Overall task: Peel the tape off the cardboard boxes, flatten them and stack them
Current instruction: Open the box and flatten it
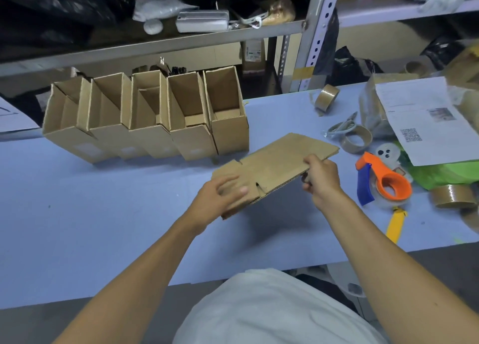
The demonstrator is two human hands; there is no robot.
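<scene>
flattened box (274,166) long axis ran near-left to far-right above bench (103,214) | right hand (322,178) fingers pinched its right edge | left hand (220,196) fingers loosely spread over near-left flaps

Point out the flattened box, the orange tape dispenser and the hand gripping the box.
flattened box (274,159), head view, middle of top face
orange tape dispenser (388,180), head view, orange ring
right hand (322,178), head view, back of hand

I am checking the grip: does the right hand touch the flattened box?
Touching. The head view shows the right hand pinching the edge of the flattened box.
</scene>
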